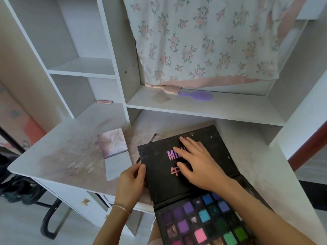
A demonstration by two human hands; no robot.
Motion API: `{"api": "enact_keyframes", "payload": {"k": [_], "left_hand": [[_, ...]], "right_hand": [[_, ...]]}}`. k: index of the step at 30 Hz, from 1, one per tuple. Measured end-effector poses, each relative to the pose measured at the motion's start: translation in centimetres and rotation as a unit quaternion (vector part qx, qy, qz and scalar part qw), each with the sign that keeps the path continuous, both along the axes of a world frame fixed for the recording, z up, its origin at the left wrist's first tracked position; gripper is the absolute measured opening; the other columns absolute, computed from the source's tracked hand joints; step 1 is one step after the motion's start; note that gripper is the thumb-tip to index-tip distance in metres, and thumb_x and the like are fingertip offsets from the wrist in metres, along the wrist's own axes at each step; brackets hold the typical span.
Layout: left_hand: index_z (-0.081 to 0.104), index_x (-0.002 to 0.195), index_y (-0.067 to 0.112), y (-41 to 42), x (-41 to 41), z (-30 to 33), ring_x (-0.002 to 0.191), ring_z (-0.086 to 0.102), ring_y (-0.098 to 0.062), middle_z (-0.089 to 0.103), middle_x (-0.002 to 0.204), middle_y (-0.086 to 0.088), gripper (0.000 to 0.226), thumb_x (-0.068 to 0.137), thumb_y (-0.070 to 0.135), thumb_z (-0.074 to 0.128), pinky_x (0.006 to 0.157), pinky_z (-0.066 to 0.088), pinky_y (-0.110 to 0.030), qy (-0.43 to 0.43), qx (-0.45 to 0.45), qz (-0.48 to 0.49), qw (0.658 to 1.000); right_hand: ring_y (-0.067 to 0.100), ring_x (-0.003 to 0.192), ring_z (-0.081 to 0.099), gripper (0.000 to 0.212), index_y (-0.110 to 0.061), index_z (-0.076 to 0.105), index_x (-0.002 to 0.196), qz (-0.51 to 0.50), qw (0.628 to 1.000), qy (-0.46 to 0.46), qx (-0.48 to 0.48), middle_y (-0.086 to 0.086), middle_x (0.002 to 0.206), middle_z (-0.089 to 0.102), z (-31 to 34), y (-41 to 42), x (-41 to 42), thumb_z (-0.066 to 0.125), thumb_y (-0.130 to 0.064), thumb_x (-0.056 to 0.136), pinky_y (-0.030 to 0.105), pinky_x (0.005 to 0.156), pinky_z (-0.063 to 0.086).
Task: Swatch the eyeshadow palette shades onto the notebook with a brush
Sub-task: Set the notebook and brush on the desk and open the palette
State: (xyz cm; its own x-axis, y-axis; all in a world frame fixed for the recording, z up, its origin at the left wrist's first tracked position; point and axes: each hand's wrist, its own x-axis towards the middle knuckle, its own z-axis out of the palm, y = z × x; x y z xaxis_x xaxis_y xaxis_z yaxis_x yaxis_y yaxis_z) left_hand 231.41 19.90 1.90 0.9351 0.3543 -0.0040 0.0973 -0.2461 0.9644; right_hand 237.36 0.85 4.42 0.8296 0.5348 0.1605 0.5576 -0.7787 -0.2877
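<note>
- Eyeshadow palette (203, 221) lies open at five o'clock of the view, overhanging the near edge of the desk (74, 152); its black lid (159, 165) is folded back flat on the desktop, printed side up, and the pans of purple, blue, green and pink face the person.
- Desk, white and smeared with powder, carries a shelf unit behind it, where a purple hairbrush (196, 95) lies at twelve o'clock under a floral cloth (203, 41).
- Notebook (115, 152) lies at nine o'clock of the lid, near it but apart, its far page already stained pinkish.
- Right hand (198, 163) rests on the lid, fingers spread and straight, pressing it down.
- Left hand (132, 181) pinches the lid's left edge between thumb and fingers.
- Brush (153, 137), thin and dark, shows only as a tip past the lid's far-left edge at eleven o'clock; the lid seems to hide the rest.
- Step in hand, as I judge it: settling the opened palette. No brush is held, so no swatching has begun.
- Next move calls for freeing one hand, drawing the brush out from under the lid, and loading it from a pan.
</note>
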Motion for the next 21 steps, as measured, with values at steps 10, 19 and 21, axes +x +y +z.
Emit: {"api": "enact_keyframes", "payload": {"k": [10, 19, 21], "left_hand": [[0.060, 0.109, 0.017, -1.7, 4.1, 1.4, 0.073, 0.059, 0.002, 0.066, 0.090, 0.005, 0.020, 0.091, 0.020, 0.051, 0.060, 0.043, -0.002, 0.043, 0.090, -0.114, 0.988], [0.036, 0.137, 0.028, -1.1, 0.4, -0.9, 0.139, 0.013, -0.008, 0.024, 0.150, 0.009, 0.051, 0.091, 0.048, 0.039, 0.106, 0.016, -0.033, 0.012, 0.448, -0.178, 0.876], [0.021, 0.143, 0.030, -0.8, 0.1, -1.2, 0.140, -0.003, -0.004, 0.008, 0.154, 0.011, 0.061, 0.090, 0.058, 0.022, 0.107, 0.004, -0.030, 0.047, 0.490, -0.234, 0.838]], "right_hand": [[0.017, 0.142, -0.006, 0.054, -0.033, 0.016, 0.145, -0.089, 0.991, 0.069, -0.075, -0.004, 0.156, 0.003, -1.2, -2.1, 0.5, 0.033, -0.045, 0.094, 0.053, 0.112, -0.003], [0.017, 0.141, -0.014, 0.058, -0.044, 0.002, 0.142, -0.108, 0.975, 0.141, -0.136, -0.011, 0.155, -0.008, -2.2, -4.2, -3.0, 0.011, -0.063, 0.089, 0.055, 0.110, -0.008], [0.016, 0.139, -0.021, 0.060, -0.048, -0.010, 0.138, -0.104, 0.971, 0.152, -0.155, -0.014, 0.152, -0.016, -2.4, -4.6, -3.7, -0.002, -0.068, 0.082, 0.054, 0.108, -0.013]]}}
